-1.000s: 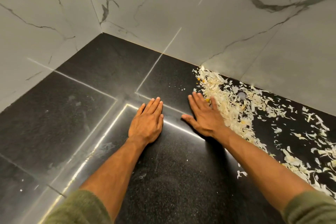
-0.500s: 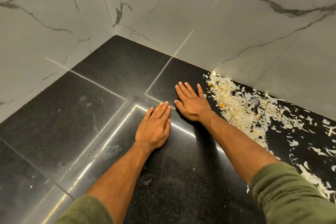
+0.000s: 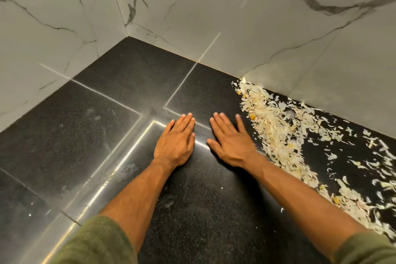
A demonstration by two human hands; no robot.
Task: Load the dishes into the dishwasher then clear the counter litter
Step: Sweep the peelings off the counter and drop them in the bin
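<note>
2 hands are seen laid flat, palms down, on a black speckled desk (image 3: 203, 221) that runs into a corner of grey marble-veined wall tiles (image 3: 214, 17). The left hand (image 3: 174, 141) is spread fully open with its fingers (image 3: 186, 123) held close together and pointing away toward the corner; nothing is held in it. The right hand (image 3: 232, 143) is likewise opened out flat, with the thumb splayed toward the left hand and the fingers slightly fanned; nothing is gripped by it either. The 2 hands are placed just beside one another without touching, a narrow strip of bare desk being left between them. The counter litter, a wide scatter of pale shredded vegetable peelings (image 3: 278, 135) dotted with a few yellow bits, is found to the right of the right hand, its nearest edge lying just beside the little-finger side of that hand, though contact cannot be told for certain. From there the litter is spread away along the foot of the right-hand wall and back down past the right forearm (image 3: 300, 195) toward the lower right edge of the view. Bright lines of reflected light (image 3: 120, 156) are seen on the polished surface to the left of the left hand and just ahead of both sets of fingertips. Olive-green sleeves (image 3: 100, 242) are pushed up on both arms.
</note>
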